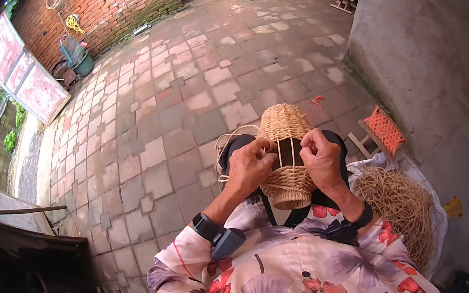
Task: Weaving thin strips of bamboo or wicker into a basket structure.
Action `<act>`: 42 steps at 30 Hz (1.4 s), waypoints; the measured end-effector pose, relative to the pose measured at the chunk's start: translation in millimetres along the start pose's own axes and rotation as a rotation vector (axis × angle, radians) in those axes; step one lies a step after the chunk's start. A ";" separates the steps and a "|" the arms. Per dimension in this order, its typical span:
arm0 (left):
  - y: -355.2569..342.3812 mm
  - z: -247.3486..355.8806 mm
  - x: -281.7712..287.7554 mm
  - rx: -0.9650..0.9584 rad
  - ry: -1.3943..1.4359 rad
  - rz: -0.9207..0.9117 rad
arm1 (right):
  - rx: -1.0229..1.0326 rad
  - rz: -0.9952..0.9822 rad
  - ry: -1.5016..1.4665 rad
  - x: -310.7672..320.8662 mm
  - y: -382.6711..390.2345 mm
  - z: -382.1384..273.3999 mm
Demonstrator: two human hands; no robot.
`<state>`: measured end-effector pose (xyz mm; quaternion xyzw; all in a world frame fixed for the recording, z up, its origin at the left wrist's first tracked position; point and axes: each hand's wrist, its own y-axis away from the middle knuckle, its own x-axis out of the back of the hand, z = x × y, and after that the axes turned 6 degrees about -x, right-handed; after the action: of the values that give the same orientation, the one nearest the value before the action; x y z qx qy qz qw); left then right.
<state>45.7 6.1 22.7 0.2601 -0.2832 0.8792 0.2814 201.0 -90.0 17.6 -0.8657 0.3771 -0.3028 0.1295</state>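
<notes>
Basket (283, 122) between our curled left hand (250, 167) and right hand (323, 160), hold unclear, seems mid-weave; next needs steady tension.

A tan woven basket (283, 121), its open middle spanned by strands (280, 153), apparently rests on the lap (338, 144).

The basket (286, 180) looked like rough, matt woven plant fibre, the loose strands (393, 201) equally coarse. The shirt (267, 284) was smooth cloth with a soft sheen. The paving (183, 127) was matt, the far wall (110, 7) rough brick
</notes>
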 end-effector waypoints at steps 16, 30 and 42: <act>21.9 -34.4 24.5 0.528 0.869 -0.228 | -0.084 -0.054 -0.096 8.6 1.3 18.1; 5.9 6.0 -6.3 -0.014 -0.037 -0.009 | -0.081 0.073 0.010 26.2 5.8 30.2; 5.2 -12.9 20.2 0.434 0.855 -0.276 | -0.136 -0.213 -0.082 8.5 1.1 14.1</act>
<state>24.2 17.9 24.3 -0.0360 0.0840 0.9003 0.4256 213.7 -97.1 9.7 -0.9193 0.2969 -0.2529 0.0529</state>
